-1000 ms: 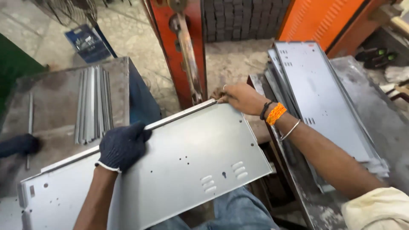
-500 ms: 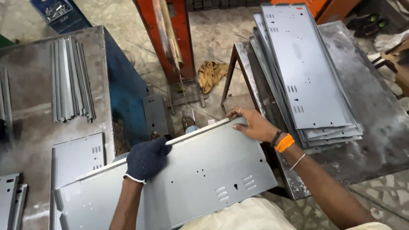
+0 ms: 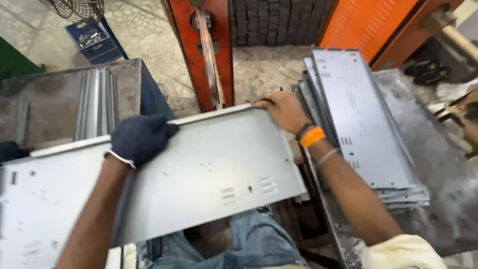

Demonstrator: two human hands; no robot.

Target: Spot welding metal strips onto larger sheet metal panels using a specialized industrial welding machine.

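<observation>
A large flat panel of grey sheet metal (image 3: 199, 174) is held level over the person's lap, its long side running from eight o'clock up toward two o'clock. Its far long edge is folded up into a narrow lip. Small punched holes and short groups of slots dot its surface, clustered near the right end. The left hand (image 3: 141, 138), in a dark knitted glove, grips the far lip near the middle. The bare right hand (image 3: 280, 109) holds the far right corner.
</observation>
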